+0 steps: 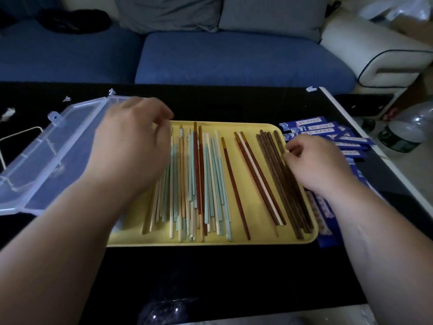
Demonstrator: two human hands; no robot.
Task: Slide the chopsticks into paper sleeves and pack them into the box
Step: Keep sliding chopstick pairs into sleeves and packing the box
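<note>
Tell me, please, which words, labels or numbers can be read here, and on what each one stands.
Blue paper sleeves: white strips with red print, too blurred to read.
Bottle: green label, nothing legible.
Clear box, yellow tray, chopsticks: no text visible.

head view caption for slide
Left hand and right hand over a yellow plastic tray of chopsticks, between a clear plastic box and blue paper sleeves.
</note>
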